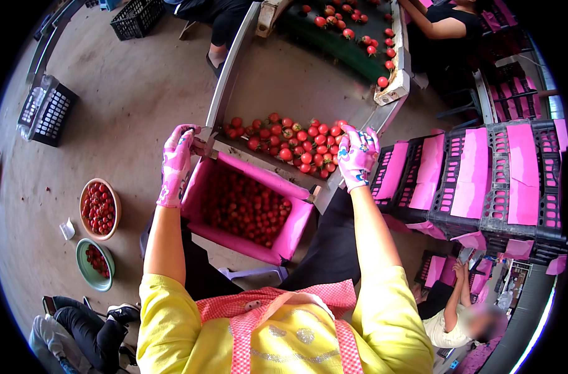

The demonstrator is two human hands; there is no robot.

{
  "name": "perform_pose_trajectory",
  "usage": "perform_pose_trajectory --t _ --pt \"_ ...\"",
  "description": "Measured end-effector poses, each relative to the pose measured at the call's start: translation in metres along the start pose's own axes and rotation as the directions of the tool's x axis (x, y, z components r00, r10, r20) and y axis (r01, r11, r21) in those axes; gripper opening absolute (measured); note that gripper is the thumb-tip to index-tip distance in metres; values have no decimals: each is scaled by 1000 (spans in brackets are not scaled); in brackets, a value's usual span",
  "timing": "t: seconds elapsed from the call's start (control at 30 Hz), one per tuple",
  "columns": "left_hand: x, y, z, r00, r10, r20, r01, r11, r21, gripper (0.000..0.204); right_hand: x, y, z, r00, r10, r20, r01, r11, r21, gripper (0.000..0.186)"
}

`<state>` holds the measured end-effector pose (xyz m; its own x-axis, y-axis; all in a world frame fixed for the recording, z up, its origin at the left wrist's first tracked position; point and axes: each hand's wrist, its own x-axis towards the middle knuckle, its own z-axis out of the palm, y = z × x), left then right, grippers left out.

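Observation:
My left hand (178, 165), in a pink flowered glove, is closed at the left front corner of a metal sorting chute (277, 81), its fingers curled round the edge. My right hand (357, 157), gloved alike, is beside the tomatoes at the chute's right front; its fingers are bent, and what they hold, if anything, is hidden. Red cherry tomatoes (302, 146), a few with green stems, lie piled along the chute's front lip. Below the lip, between my knees, is a crate lined with pink sheet (299, 221), with many small tomatoes (246, 209) inside.
Stacked black crates with pink liners (471, 177) stand close on the right. On the floor at left are an orange-rimmed bowl (117, 209) and a green bowl (84, 274) of tomatoes, and a black basket (53, 112). More tomatoes lie on a green belt (321, 43). Other people sit around.

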<state>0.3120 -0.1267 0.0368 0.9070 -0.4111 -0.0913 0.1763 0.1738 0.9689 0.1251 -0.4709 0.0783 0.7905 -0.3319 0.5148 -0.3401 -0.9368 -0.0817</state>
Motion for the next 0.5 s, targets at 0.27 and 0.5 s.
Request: perform_pose_trajectory --t 0.27,0.5 --pt "-35 -34 -35 947 -303 -106 321 904 282 19 1 -2 -1 1000 -8 16 9 999 -32 20" --pt "-38 -62 -49 946 -322 -44 286 757 587 19 0 -2 -1 999 -25 26 26 999 -33 18"
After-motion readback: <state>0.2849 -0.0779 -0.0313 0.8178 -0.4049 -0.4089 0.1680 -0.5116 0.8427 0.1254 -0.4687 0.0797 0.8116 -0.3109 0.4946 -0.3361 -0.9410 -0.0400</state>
